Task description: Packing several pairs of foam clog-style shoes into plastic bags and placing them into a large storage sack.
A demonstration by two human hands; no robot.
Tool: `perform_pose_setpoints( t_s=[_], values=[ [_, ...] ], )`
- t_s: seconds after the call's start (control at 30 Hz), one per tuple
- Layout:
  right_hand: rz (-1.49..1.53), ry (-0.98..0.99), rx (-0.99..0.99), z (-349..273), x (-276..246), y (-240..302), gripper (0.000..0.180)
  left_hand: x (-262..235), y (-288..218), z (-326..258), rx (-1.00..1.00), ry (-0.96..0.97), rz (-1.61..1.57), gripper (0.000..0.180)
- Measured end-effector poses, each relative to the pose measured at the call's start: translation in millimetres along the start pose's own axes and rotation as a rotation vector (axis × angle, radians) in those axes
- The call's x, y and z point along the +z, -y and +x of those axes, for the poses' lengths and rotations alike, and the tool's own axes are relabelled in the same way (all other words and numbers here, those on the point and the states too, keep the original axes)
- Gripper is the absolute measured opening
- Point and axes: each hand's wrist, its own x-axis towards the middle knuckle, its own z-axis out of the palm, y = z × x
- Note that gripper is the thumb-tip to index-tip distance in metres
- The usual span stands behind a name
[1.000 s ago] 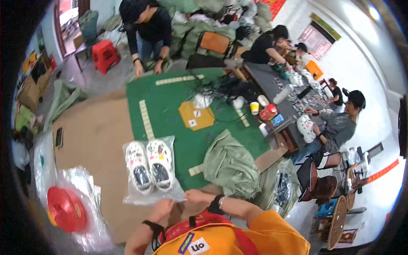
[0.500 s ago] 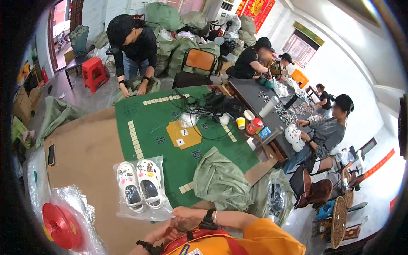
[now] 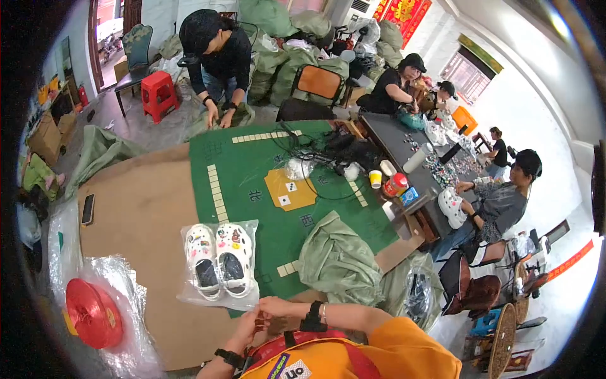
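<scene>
Left hand (image 3: 248,326) and right hand (image 3: 274,307) bunch up at the brown board's (image 3: 139,208) near edge; can't tell which, if either, pinches the clear bag's (image 3: 189,294) corner. Charms (image 3: 235,239) too small to ID. Green cloth (image 3: 338,259) hides part of the mat's (image 3: 243,174) near edge. Black tangle (image 3: 347,150), mat's far right corner: unreadable. Orange shirt (image 3: 410,350) cut off by lower frame edge.

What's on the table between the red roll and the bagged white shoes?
In the head view, shiny clear plastic comes right beside the red roll, then brown board up to the bagged white shoes.
</scene>
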Motion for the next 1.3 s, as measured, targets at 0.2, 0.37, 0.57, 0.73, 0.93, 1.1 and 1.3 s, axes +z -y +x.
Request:
perform_pose_setpoints(
  t_s=[0.2, 0.37, 0.57, 0.73, 0.93, 1.1, 1.3],
  values=[
    [-0.378, 0.044, -0.249, -3, 11, -13, 0.017, 5, 10, -19, 0.024, -0.220, 0.015, 0.028],
    [-0.402, 0.061, -0.299, 4, -11, -24, 0.025, 1, 22, 15, 0.182, -0.267, 0.191, 0.027],
    [-0.230, -0.019, -0.084, -8, -10, -22, 0.025, -17, 27, 12, 0.230, -0.404, -0.144, 0.028],
    [-0.157, 0.126, 0.064, -25, -16, -4, 0.025, -89, 26, 13, 0.358, -0.657, -0.314, 0.030],
    [-0.180, 0.106, 0.046, -21, -23, -29, 0.025, -153, 3, -5, 0.381, -0.794, -0.301, 0.019],
    [-0.168, -0.033, 0.070, -17, -30, -25, 0.026, -195, -16, 14, 0.662, -1.177, 0.295, 0.039],
    [0.033, -0.215, 0.236, 29, -26, 17, 0.072, -161, -52, 39, 0.491, -0.708, 0.260, 0.083]
  ],
)
